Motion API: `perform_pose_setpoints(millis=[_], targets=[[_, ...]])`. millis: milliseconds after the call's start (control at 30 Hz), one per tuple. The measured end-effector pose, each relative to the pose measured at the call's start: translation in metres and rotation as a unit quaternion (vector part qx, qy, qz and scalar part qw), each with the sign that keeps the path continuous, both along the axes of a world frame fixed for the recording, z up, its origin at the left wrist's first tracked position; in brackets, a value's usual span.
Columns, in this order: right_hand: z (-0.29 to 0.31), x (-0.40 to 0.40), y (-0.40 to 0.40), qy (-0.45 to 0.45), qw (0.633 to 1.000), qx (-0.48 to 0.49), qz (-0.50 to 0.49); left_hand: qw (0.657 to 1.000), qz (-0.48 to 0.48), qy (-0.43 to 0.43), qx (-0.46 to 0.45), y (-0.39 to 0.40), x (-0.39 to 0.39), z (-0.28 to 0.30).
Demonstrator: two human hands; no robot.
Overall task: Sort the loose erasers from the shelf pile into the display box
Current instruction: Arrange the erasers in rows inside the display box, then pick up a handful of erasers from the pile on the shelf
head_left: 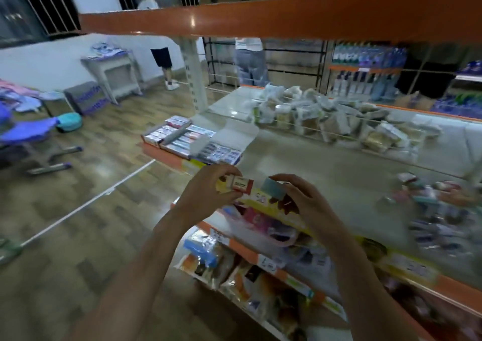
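My left hand pinches a white eraser with a red sleeve over the shelf's front edge. My right hand holds a pale blue-grey eraser between its fingertips, close beside the first one. The open display box, with its white lid flap raised and rows of erasers inside, stands at the left end of the shelf, beyond both hands. The loose pile of erasers lies blurred on the shelf at the right.
More boxes of small packs sit left of the display box. Bagged goods lie behind a wire divider at the shelf's back. An orange beam crosses overhead. Packets fill the lower shelf. People stand in the aisle behind.
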State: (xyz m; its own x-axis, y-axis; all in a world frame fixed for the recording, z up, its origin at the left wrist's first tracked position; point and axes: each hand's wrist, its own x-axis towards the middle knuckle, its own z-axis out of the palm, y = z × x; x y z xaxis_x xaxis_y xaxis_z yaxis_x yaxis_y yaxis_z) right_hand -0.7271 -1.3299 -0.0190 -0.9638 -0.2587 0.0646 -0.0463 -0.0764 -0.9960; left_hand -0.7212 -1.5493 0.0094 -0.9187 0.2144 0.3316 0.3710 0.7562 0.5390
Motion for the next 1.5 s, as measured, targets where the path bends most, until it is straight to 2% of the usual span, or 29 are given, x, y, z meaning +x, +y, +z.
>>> perform_pose_setpoints(millis=[233, 333, 433, 667, 933, 1133, 1500], targets=[[-0.005, -0.023, -0.077, -0.111, 0.992, -0.062, 0.026, 1.000, 0.024, 0.000, -0.002, -0.084, -0.020, -0.020], [-0.008, -0.044, -0.104, -0.085, 0.993, -0.034, 0.077, 0.999, 0.030, -0.003, 0.011, -0.113, -0.038, -0.031], [-0.008, -0.072, -0.137, -0.050, 0.995, -0.005, 0.085, 0.999, 0.036, 0.003, 0.019, -0.142, -0.062, -0.038], [0.004, -0.163, -0.200, 0.081, 0.981, 0.178, 0.016, 0.998, 0.050, 0.037, -0.001, -0.205, -0.147, -0.026], [0.022, -0.250, -0.248, 0.190, 0.918, 0.347, 0.004, 0.999, 0.011, 0.047, 0.017, -0.252, -0.239, -0.024], [0.013, -0.284, -0.271, 0.175, 0.880, 0.441, 0.000, 0.999, 0.008, 0.037, 0.028, -0.276, -0.288, -0.038], [-0.002, -0.313, -0.327, 0.108, 0.818, 0.559, -0.086, 0.993, -0.106, -0.056, 0.010, -0.329, -0.349, -0.058]])
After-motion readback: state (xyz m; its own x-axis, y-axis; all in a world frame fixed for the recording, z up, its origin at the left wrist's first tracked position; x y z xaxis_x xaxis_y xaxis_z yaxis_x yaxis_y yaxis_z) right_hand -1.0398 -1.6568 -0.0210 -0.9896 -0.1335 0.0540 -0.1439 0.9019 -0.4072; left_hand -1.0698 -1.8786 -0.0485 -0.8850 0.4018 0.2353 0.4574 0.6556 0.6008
